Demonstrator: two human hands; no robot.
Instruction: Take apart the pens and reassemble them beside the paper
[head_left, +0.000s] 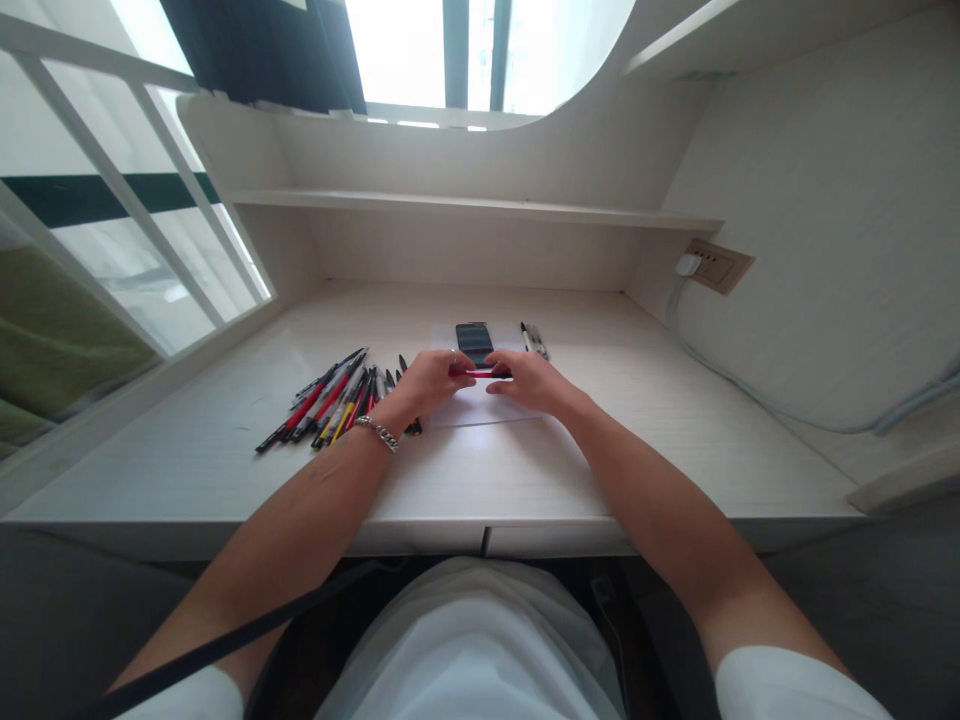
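My left hand (429, 382) and my right hand (525, 383) meet over a white sheet of paper (480, 408) on the desk. Between their pinched fingertips they hold a red pen (486, 373) lying crosswise. A pile of several red, black and yellow pens (330, 397) lies just left of my left hand, partly hidden by the wrist, which wears a chain bracelet. A dark phone (474, 341) lies flat just beyond the hands. Two more pens (534, 339) lie to the right of the phone.
The pale wooden desk (637, 400) has a shelf above it at the back. A wall socket (718, 266) with a white plug sits on the right wall, its cable running down along the desk's right side. White railing bars stand at left.
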